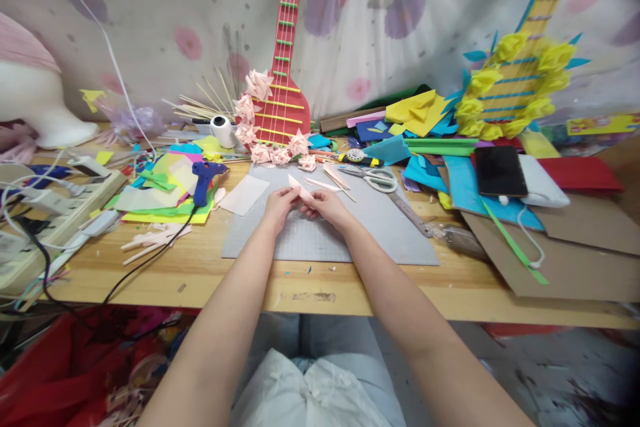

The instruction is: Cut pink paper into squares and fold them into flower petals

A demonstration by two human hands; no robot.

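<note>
My left hand [280, 207] and my right hand [327, 207] meet over the grey cutting mat [385, 233], both closed on one small piece of pale pink paper [297, 187]. Its pointed end sticks up between my fingertips; the rest is hidden by them. Just beyond lie thin pink paper strips [336, 177]. A pale paper sheet [245, 195] rests at the mat's left corner. Scissors [380, 179] and a metal ruler [409, 213] lie to the right. Behind the mat stands a red paper lute [287, 103] trimmed with pink paper roses [246, 110].
At left a blue glue gun [204, 181] sits on coloured paper [165, 215], its cord trailing past a power strip [30, 240]. A yellow paper lute [515, 90] stands back right. A phone [500, 171] and cardboard sheets [565, 267] lie at right. Skewers [200, 110] bristle behind a thread spool [223, 131].
</note>
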